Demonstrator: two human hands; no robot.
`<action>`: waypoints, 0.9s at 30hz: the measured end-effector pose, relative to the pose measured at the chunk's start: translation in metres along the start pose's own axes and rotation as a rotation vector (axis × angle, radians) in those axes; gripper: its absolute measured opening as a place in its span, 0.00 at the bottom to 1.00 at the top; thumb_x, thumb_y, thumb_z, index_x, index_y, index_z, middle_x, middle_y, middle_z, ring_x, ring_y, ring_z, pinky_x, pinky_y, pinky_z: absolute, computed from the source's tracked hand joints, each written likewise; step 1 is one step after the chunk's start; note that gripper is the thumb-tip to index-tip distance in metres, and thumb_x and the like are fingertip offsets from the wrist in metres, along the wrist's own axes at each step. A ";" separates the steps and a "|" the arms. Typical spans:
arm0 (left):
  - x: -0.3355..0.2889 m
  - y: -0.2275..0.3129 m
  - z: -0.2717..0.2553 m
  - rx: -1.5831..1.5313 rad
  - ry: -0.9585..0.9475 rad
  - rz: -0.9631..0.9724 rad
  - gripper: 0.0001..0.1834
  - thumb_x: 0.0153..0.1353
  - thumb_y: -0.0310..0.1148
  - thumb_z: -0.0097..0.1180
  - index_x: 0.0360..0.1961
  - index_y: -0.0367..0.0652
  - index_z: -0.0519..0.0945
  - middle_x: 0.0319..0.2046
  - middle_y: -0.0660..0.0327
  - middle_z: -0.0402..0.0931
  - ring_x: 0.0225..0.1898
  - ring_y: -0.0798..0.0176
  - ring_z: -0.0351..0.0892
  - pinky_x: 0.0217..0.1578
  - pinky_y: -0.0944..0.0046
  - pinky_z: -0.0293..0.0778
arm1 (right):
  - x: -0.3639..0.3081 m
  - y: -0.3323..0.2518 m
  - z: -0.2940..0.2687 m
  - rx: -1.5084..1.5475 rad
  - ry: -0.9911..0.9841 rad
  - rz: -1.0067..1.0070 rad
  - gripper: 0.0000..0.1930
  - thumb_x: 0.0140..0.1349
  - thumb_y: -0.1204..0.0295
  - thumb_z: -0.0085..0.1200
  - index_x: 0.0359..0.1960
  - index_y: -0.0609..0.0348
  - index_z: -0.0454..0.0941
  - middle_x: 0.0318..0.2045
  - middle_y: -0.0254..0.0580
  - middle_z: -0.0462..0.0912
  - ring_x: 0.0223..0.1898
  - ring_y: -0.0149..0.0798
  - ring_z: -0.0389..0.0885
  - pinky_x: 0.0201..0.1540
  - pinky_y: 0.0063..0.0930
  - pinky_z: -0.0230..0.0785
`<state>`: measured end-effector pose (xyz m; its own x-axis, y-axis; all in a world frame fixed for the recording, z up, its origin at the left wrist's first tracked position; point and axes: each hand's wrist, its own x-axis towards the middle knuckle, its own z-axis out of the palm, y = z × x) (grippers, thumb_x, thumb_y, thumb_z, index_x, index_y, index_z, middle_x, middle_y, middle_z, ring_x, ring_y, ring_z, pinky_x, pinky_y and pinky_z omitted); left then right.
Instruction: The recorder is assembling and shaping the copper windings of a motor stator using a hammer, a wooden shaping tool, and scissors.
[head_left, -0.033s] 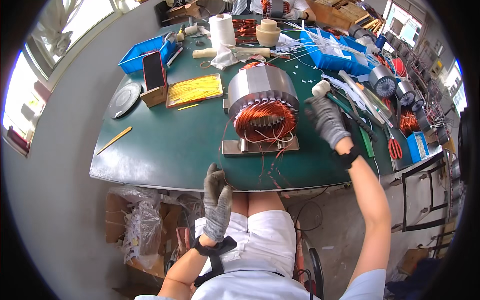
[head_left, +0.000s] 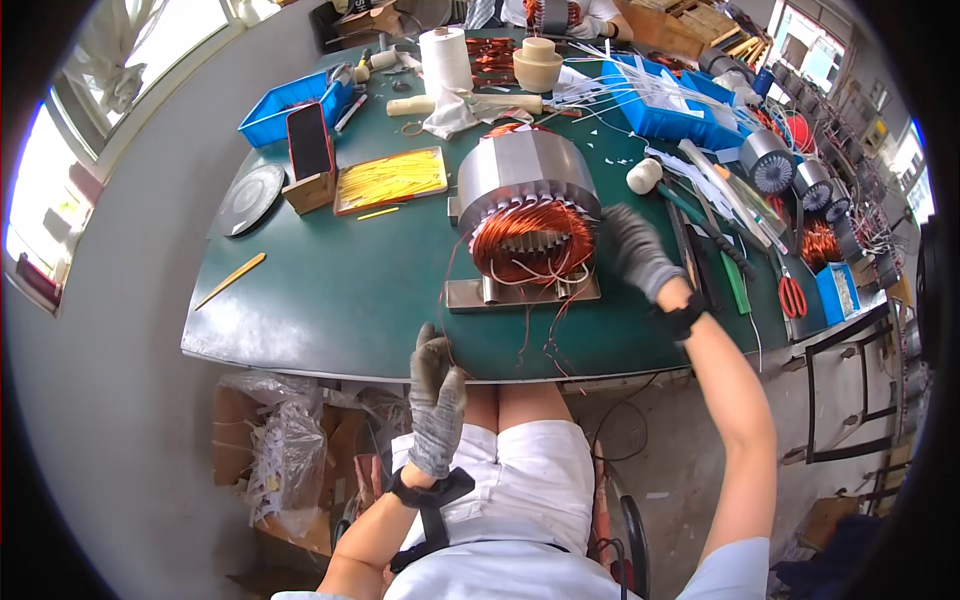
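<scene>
- Head view: since the earlier frame, your right hand (head_left: 643,252) has shifted left, away from the white-headed mallet (head_left: 644,176) and closer to the stator (head_left: 528,168).
- That hand is gloved and blurred, just right of the stator; you cannot tell whether its fingers are together or apart.
- Your left hand (head_left: 437,410), also gloved, is at the workbench's (head_left: 330,310) near edge, fingers pointing away from you; a thin copper wire (head_left: 446,320) runs down to it from the winding, but whether the fingertips pinch it you cannot tell.
- The stator sits mid-bench, toward the near edge, its copper winding (head_left: 530,240) facing you, on a metal base (head_left: 466,296).
- Toward the bench's left edge, a phone (head_left: 310,140) leans upright beside a tray (head_left: 390,204) of yellow strips (head_left: 390,177).
- Near the right edge lie red-handled scissors (head_left: 792,297); toward the far edge stands a white thread cone (head_left: 445,62).
</scene>
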<state>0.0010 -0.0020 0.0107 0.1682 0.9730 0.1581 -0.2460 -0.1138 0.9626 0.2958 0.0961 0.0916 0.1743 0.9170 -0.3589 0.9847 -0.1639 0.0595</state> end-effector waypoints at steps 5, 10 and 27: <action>0.023 0.007 0.022 -0.192 0.000 -0.102 0.23 0.62 0.26 0.43 0.59 0.36 0.59 0.55 0.57 0.61 0.56 0.65 0.60 0.59 0.64 0.56 | 0.028 -0.005 0.123 0.128 0.739 -0.078 0.10 0.56 0.69 0.44 0.35 0.52 0.77 0.34 0.46 0.79 0.38 0.44 0.78 0.36 0.35 0.72; 0.052 -0.005 0.004 -0.165 0.068 -0.053 0.21 0.62 0.28 0.44 0.56 0.34 0.63 0.53 0.56 0.64 0.54 0.65 0.62 0.56 0.65 0.59 | -0.038 -0.052 0.060 0.126 0.289 -0.097 0.20 0.58 0.60 0.46 0.49 0.57 0.70 0.47 0.48 0.74 0.46 0.42 0.75 0.49 0.32 0.67; 0.053 0.042 -0.196 -0.132 0.405 -0.128 0.28 0.59 0.61 0.40 0.15 0.50 0.65 0.03 0.71 0.50 0.03 0.74 0.43 0.05 0.72 0.40 | -0.066 -0.175 0.121 0.872 1.038 -0.587 0.06 0.56 0.70 0.48 0.33 0.56 0.75 0.33 0.46 0.77 0.40 0.49 0.74 0.46 0.40 0.68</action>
<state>-0.1874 0.0839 0.0163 -0.1761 0.9807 -0.0846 -0.3719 0.0133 0.9282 0.1119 0.0203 -0.0081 0.0559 0.7104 0.7016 0.6660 0.4970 -0.5563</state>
